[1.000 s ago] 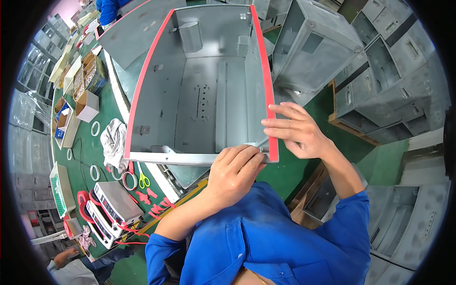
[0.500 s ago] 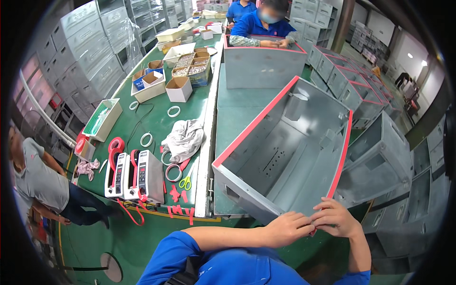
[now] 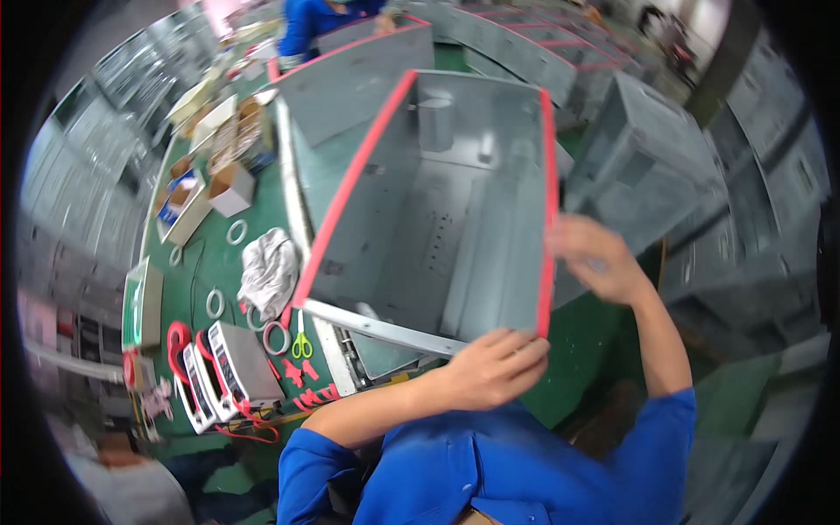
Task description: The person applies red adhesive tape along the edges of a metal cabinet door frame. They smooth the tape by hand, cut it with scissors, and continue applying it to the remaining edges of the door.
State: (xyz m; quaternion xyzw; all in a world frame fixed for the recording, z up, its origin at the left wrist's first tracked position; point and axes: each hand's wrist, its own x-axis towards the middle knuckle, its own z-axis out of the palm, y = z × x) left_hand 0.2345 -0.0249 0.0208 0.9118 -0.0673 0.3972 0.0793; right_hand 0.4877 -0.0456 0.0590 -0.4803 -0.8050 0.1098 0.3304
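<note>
Gray metal box (image 3: pixel 416 219) with flat red tape (image 3: pixel 354 190) along its edges sits open side up on the green worktop (image 3: pixel 326 171), maybe for easy reach. Left hand (image 3: pixel 497 371) curls at its near right corner; right hand (image 3: pixel 598 259) touches its right edge. I can't tell if they grip.

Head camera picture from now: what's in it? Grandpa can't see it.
A person's left hand is at the near right corner of an open grey box, right hand at the red strip along its right side. A green table at left holds scissors and a pale cloth.
</note>
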